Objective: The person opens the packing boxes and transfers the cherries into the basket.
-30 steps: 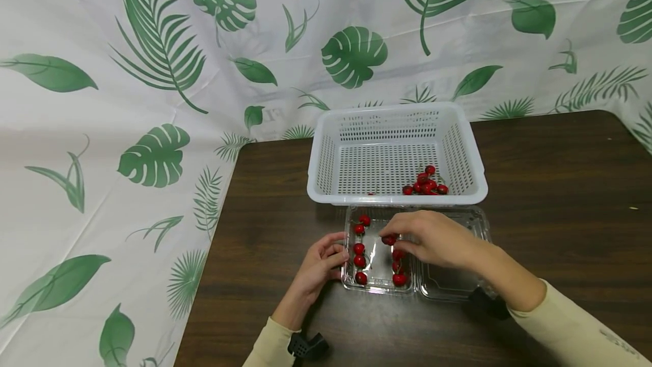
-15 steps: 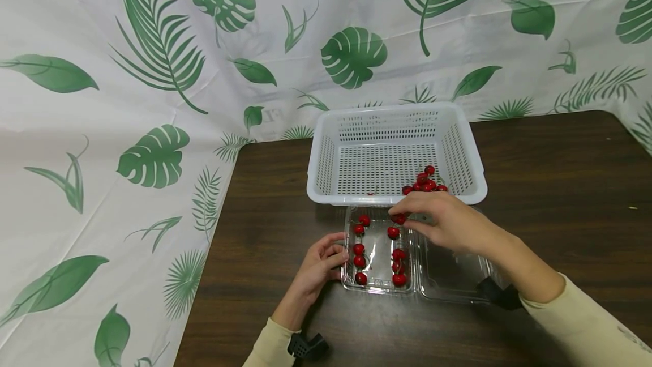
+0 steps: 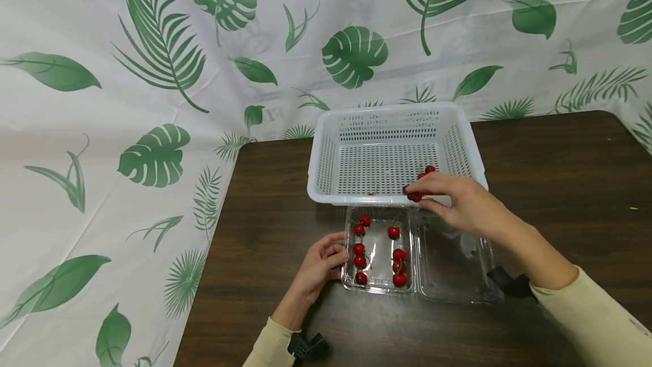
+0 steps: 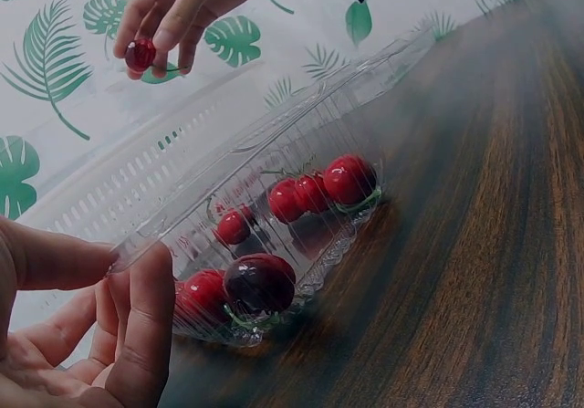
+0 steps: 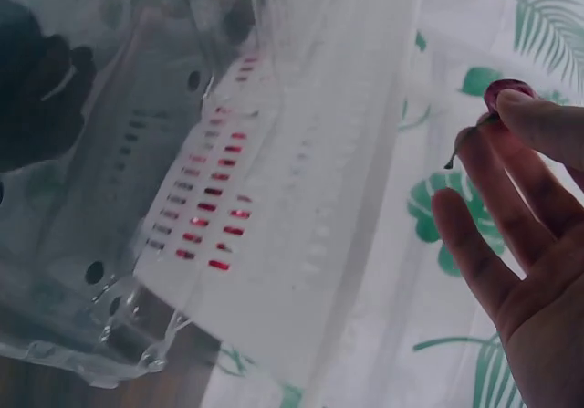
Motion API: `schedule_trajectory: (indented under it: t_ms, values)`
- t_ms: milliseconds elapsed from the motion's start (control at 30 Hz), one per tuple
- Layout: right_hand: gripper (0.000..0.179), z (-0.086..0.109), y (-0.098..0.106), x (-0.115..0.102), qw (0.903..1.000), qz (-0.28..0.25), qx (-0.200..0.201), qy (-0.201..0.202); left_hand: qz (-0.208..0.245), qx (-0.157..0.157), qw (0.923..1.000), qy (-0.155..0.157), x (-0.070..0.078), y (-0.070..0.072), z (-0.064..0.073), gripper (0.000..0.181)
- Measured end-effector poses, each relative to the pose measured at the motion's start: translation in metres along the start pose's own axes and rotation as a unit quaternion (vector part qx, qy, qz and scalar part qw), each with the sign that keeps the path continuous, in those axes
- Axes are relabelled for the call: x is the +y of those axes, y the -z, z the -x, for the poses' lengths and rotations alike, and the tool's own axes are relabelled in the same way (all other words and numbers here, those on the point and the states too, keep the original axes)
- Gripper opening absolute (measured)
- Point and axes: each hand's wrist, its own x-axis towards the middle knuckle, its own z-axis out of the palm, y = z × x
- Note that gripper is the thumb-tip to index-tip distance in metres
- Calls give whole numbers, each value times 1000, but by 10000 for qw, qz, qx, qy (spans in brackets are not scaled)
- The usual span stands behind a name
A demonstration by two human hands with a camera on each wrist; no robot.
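My left hand pinches the left rim of a clear plastic clamshell container, its thumb and finger on the edge in the left wrist view. Inside the container, red cherries line the left side, and more cherries line the right side. Above the front rim of a white perforated basket, my right hand holds a dark red cherry between thumb and fingers, its stem hanging below. Several cherries in the basket are partly hidden behind that hand.
The container's transparent lid lies opened out to its right, on the dark wooden table. The basket stands directly behind the container. A white leaf-print sheet hangs behind and to the left of the table.
My right hand, with a cherry in its fingers, has moved from over the container back and right to the basket's front rim. One cherry in the container's right row is now uncovered.
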Motion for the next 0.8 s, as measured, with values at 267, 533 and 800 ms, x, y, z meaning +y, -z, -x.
schedule_trajectory:
  t_ms: [267,533,800]
  values:
    - [44,4,-1,15,9988,296,337,-187,-14,2,10000,-13,-1,1,0,45]
    - [39,9,-3,23,9951,578,350,-717,-53,-7,10000,2,0,1,1,46]
    - [37,12,-2,26,9903,840,276,-1075,-1,34,10000,-18,-2,1,0,46]
